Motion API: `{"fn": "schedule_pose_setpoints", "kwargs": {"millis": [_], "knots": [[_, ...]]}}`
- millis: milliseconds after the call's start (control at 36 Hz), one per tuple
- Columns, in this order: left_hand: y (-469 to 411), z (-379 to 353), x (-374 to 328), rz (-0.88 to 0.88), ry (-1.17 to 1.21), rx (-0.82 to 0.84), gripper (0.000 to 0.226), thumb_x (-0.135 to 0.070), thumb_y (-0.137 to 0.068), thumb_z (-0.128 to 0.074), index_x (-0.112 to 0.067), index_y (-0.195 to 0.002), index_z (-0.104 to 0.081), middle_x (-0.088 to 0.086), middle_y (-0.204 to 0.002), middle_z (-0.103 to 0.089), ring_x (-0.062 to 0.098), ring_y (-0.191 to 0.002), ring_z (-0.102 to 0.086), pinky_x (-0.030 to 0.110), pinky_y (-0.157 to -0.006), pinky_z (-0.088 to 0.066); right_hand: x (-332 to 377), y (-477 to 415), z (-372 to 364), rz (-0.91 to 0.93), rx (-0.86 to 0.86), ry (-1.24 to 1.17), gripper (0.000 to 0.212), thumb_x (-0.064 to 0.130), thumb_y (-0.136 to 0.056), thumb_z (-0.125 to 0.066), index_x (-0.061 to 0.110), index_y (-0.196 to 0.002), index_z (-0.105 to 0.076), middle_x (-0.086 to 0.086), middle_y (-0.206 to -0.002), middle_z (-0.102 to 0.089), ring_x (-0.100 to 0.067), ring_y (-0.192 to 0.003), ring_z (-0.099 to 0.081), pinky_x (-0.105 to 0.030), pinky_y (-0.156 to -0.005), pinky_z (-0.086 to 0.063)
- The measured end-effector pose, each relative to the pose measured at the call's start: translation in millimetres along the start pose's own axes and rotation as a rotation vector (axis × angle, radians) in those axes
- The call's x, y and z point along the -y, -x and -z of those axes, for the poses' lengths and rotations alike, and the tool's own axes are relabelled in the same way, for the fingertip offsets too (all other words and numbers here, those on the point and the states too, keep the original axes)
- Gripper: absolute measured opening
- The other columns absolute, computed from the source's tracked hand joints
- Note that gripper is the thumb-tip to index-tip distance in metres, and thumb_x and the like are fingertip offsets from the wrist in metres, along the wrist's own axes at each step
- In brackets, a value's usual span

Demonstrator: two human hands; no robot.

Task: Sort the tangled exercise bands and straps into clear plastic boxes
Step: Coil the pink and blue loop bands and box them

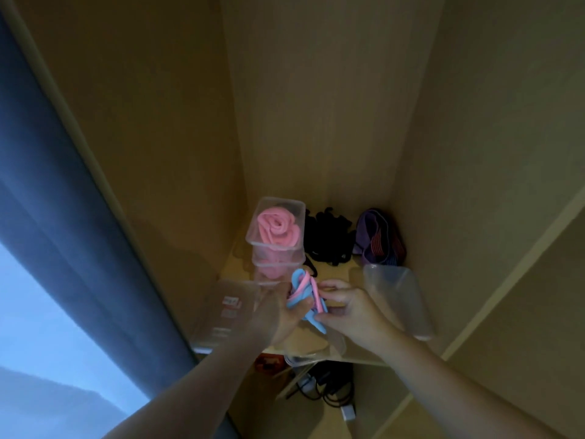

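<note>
While both hands meet just above the wooden shelf (342, 270), the left hand (285, 312) curls its fingers round a tangle of blue and pink bands (304, 296) and the right hand (348, 312) pinches the same tangle from the other side. Behind them a rolled pink band (278, 229) sits in the top box of a clear stack (275, 253) with black straps (329, 239) just beside it, then purple bands (376, 239).
</note>
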State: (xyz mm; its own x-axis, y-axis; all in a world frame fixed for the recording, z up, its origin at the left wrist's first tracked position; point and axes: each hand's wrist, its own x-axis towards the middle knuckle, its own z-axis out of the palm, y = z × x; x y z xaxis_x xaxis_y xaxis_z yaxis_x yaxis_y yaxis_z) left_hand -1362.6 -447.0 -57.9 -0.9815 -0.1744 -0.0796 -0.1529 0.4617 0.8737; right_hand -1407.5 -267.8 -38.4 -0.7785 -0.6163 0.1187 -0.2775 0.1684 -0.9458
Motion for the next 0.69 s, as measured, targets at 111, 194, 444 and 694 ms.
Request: {"fn": "schedule_pose_setpoints", "kwargs": {"millis": [111, 194, 444, 694], "knots": [[-22, -12, 36, 0.037, -0.108, -0.060, 0.071, -0.093, -0.056, -0.047, -0.034, -0.090, -0.065, -0.001, -0.087, -0.070, 0.018, -0.083, -0.067, 0.045, -0.079, -0.055, -11, 0, -4, -0.051, -0.008, 0.029, 0.042, -0.008, -0.077, -0.072, 0.021, -0.108, -0.066, 0.011, -0.116, -0.049, -0.005, -0.105, -0.058, -0.018, -0.086, -0.051], [-39, -22, 58, 0.066, -0.211, 0.012, 0.072, -0.089, -0.059, -0.048, -0.031, -0.098, -0.066, -0.005, -0.101, -0.066, 0.015, -0.094, -0.062, 0.036, -0.088, -0.050, -24, -1, -9, -0.075, -0.020, 0.105, 0.040, -0.006, -0.077, -0.072, 0.009, -0.114, -0.067, 0.012, -0.114, -0.047, -0.011, -0.106, -0.058, -0.021, -0.090, -0.052], [-8, -16, 33, -0.113, -0.665, 0.096, 0.053, -0.057, -0.085, -0.054, -0.024, -0.127, -0.052, 0.001, -0.114, -0.062, 0.023, -0.107, -0.055, 0.037, -0.098, -0.037, -57, 1, -13, -0.046, 0.168, 0.403, 0.025, 0.013, -0.086, -0.067, 0.012, -0.111, -0.070, 0.021, -0.119, -0.043, -0.006, -0.111, -0.054, -0.028, -0.099, -0.048], [-8, -5, 26, -0.232, -0.950, 0.144, 0.074, -0.063, -0.084, 0.000, -0.040, -0.144, -0.037, -0.017, -0.148, -0.038, 0.014, -0.129, -0.031, 0.035, -0.112, -0.012, -69, -13, -2, 0.331, 0.262, 0.846, 0.028, 0.027, -0.093, -0.054, 0.010, -0.113, -0.062, 0.006, -0.143, -0.041, -0.016, -0.129, -0.038, -0.032, -0.107, -0.033]]}}
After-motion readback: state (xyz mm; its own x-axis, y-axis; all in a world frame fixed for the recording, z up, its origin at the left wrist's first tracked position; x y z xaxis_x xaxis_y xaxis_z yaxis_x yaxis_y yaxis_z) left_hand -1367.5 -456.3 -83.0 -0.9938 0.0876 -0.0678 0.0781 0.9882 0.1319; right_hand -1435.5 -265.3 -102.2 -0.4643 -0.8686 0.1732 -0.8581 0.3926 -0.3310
